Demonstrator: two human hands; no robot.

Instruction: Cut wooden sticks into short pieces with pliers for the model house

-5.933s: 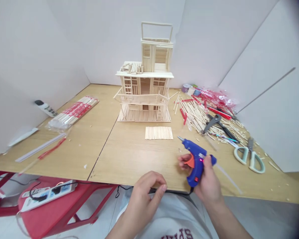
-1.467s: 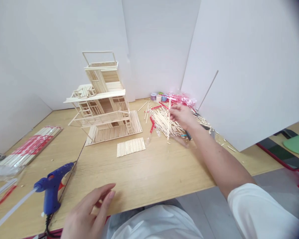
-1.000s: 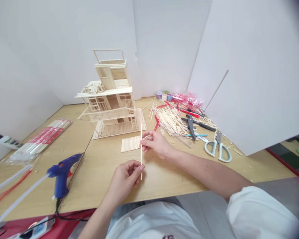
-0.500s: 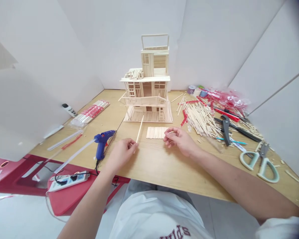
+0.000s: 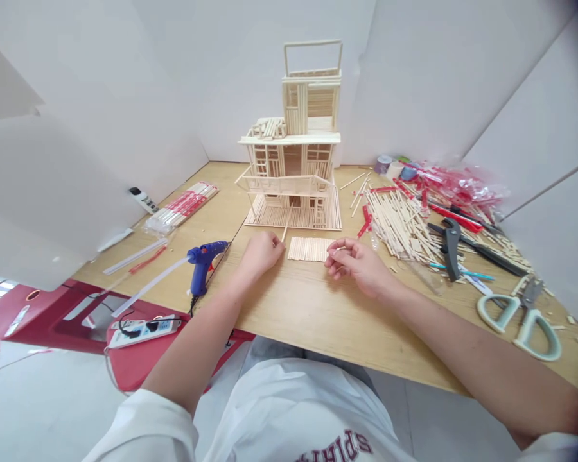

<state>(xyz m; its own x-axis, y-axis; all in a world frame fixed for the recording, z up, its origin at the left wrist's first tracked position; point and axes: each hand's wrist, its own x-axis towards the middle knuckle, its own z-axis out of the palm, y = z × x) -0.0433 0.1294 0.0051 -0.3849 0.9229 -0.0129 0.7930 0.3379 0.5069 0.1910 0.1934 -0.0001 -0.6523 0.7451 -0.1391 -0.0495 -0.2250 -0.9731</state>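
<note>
My left hand (image 5: 261, 251) is closed on a thin wooden stick (image 5: 286, 230), whose far end points toward the base of a stick-built model house (image 5: 313, 106). Just right of that stick, a small flat panel of short sticks (image 5: 306, 249) lies on the table. At the panel's right edge is my right hand (image 5: 354, 262), thumb and index finger pinched together. Whether it grips the panel's edge or some small piece is hidden by the fingers. The house has several levels, a railing and a slatted base.
A blue glue gun (image 5: 203, 263) lies left of my left arm, near bundled sticks (image 5: 190, 204). On the right are a loose stick pile (image 5: 399, 221), black cutters (image 5: 450, 250) and scissors (image 5: 520, 314). A power strip (image 5: 144, 330) rests on a red stool (image 5: 139, 366) below the table edge.
My left hand has moved forward with the stick, closer to the house and the panel. My right hand stays by the panel's right edge. The whole view has shifted slightly.
</note>
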